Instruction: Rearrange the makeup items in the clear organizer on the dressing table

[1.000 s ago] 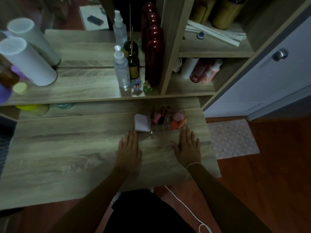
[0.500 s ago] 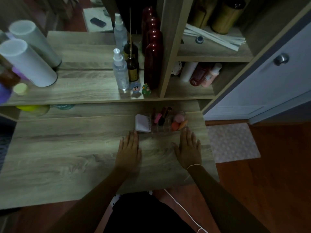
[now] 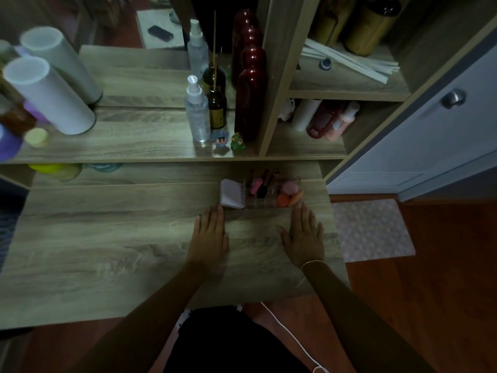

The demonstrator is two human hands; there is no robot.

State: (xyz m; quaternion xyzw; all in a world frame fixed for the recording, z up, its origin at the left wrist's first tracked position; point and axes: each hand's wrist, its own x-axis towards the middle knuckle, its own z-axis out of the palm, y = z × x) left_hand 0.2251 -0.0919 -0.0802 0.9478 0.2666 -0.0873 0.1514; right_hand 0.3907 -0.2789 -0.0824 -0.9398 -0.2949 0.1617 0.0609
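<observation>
Dim light falls on the wooden desk (image 3: 107, 251), where both hands lie flat with fingers spread, holding nothing. Left hand (image 3: 209, 235) rests just below the white box (image 3: 231, 193). Right of that box sits the clear organizer (image 3: 271, 195) with pink and orange makeup items, and the right hand (image 3: 304, 238) lies just below it.

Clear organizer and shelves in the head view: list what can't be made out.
- Clear organizer: dim light and see-through walls hide its dividers.
- Tubes in it: too small and dark to identify.
- White case: contents unseen.
- Bottles at the left edge: blurred and cut off.
- Left hand and right hand: flat on the table, holding nothing.
</observation>
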